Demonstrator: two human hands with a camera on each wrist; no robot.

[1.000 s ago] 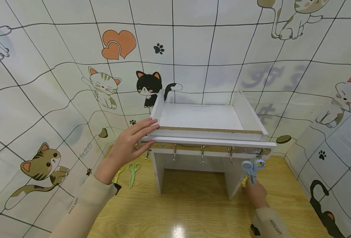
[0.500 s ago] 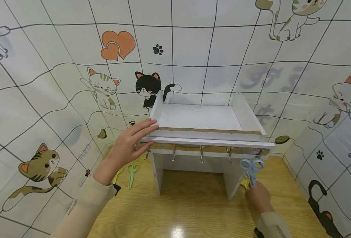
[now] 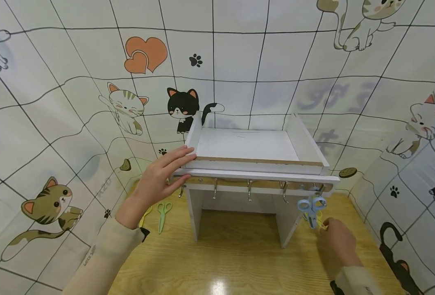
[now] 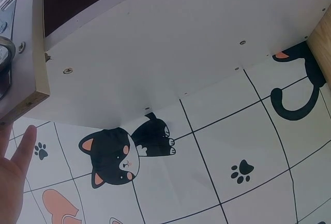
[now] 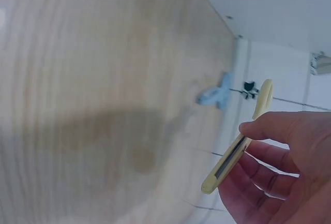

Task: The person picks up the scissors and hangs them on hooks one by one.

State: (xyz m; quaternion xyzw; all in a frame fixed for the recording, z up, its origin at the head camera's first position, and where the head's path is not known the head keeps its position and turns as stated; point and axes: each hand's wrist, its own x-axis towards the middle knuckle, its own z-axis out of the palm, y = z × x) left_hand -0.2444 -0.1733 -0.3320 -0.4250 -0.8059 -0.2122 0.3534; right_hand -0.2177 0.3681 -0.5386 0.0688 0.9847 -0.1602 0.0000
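Note:
A white shelf unit (image 3: pixel 254 167) stands on the wooden table, with a row of metal hooks along its front. My left hand (image 3: pixel 166 174) rests on its left front corner, fingers straight; only part of that hand (image 4: pixel 18 169) shows in the left wrist view. Blue scissors (image 3: pixel 312 211) hang from the rightmost hook. Just right of them, my right hand (image 3: pixel 340 239) pinches yellow scissors (image 5: pixel 230 157) between thumb and fingers. In the head view the yellow scissors are partly hidden behind the blue pair.
Green scissors (image 3: pixel 162 217) and yellow scissors (image 3: pixel 145 216) lie on the table (image 3: pixel 239 262) left of the shelf. A blurred light blue object (image 5: pixel 214 95) shows in the right wrist view. Cat-printed sheets (image 3: pixel 239 53) surround the table at the back and sides.
My right hand has moved right, away from the shelf's right side panel, with the yellow scissors in its fingers. The left hand has stayed on the shelf corner.

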